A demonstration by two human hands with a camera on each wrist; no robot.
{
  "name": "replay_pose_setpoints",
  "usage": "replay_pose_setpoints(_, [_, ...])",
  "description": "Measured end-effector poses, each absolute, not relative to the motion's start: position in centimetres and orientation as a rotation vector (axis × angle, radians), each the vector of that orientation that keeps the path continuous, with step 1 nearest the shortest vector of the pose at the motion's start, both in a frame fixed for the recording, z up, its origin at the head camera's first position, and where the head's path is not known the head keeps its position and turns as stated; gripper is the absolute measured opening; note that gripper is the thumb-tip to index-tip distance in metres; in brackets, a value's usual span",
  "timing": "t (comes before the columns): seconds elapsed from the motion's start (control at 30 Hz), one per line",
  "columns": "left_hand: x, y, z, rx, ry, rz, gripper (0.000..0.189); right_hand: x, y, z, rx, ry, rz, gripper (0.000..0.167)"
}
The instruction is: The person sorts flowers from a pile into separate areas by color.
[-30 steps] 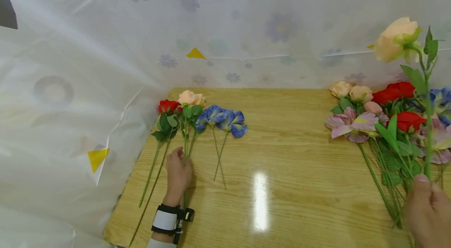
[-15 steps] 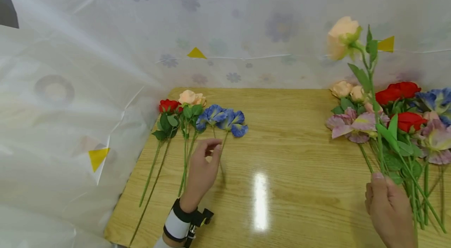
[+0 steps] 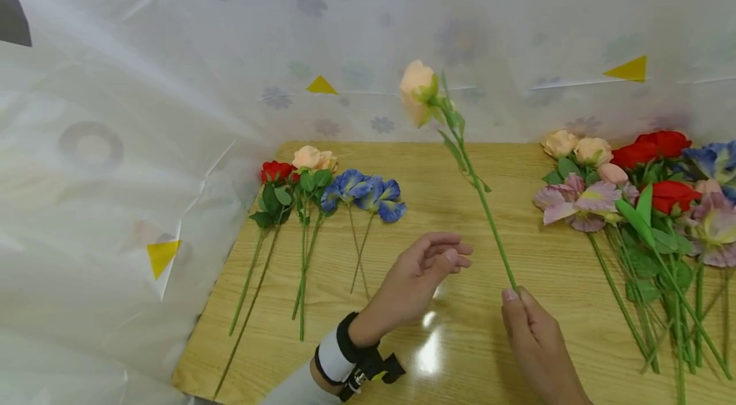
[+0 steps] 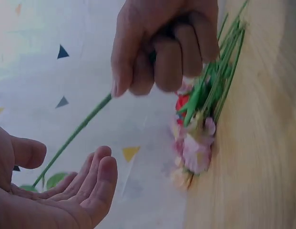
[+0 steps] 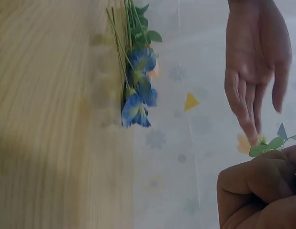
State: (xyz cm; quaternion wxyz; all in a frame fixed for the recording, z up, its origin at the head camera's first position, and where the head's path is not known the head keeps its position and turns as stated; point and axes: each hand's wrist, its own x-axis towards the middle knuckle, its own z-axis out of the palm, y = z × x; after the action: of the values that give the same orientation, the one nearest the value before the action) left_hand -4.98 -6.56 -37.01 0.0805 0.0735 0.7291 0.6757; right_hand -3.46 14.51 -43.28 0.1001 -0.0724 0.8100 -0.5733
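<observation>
My right hand [image 3: 537, 341] grips the lower stem of an artificial peach rose [image 3: 418, 92], held up over the middle of the table with its bloom tilted left. In the left wrist view the right hand's fingers [image 4: 168, 67] curl round the green stem [image 4: 78, 130]. My left hand [image 3: 420, 271] is just left of that stem, its fingers spread and relaxed with nothing in them. From the right wrist view, the left hand [image 5: 256, 62] appears with its fingers extended toward the rose's leaves [image 5: 264, 148].
Red roses [image 3: 277, 172], peach roses [image 3: 310, 159] and blue irises [image 3: 376, 197] lie at the left of the wooden table [image 3: 460, 341]. A mixed pile with pink-purple irises [image 3: 581, 200] and red roses [image 3: 669, 197] lies at the right. A patterned plastic sheet [image 3: 374, 41] hangs behind.
My right hand has carried the peach rose from the right pile leftward to the middle. My left hand has moved right, away from the peach stems and past the blue irises.
</observation>
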Motion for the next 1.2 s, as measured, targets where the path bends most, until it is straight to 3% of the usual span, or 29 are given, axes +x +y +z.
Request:
replay_pose_setpoints(0.2, [-4.8, -3.9, -37.8, 0.369, 1.904, 2.164, 0.040, -2.1, 12.0, -43.3, -0.265, 2.292, -1.725, 0.040])
replay_pose_setpoints(0.47, [-4.3, -3.9, -38.1, 0.374, 1.845, 2.194, 0.036, -1.4, 11.2, -43.7, -0.414, 2.249, -1.654, 0.037])
replay_pose_setpoints(0.63, [-4.3, -4.9, -38.1, 0.337, 1.898, 2.229, 0.034, -1.8, 11.3, -44.3, -0.688, 2.271, -1.648, 0.004])
replay_pose_setpoints(0.73, [-4.4, -6.0, -38.1, 0.312, 1.997, 2.231, 0.031, -2.2, 12.0, -44.5, -0.720, 2.329, -1.599, 0.007])
replay_pose_setpoints(1.03, [-4.2, -10.4, -38.2, 0.108, 2.329, 2.133, 0.022, -5.9, 18.9, -44.8, -0.223, 2.546, -1.239, 0.047])
replay_pose_setpoints(1.2, [-3.9, -12.8, -38.6, -0.052, 2.487, 2.038, 0.021, -8.2, 24.1, -46.3, -0.056, 2.699, -1.140, 0.059])
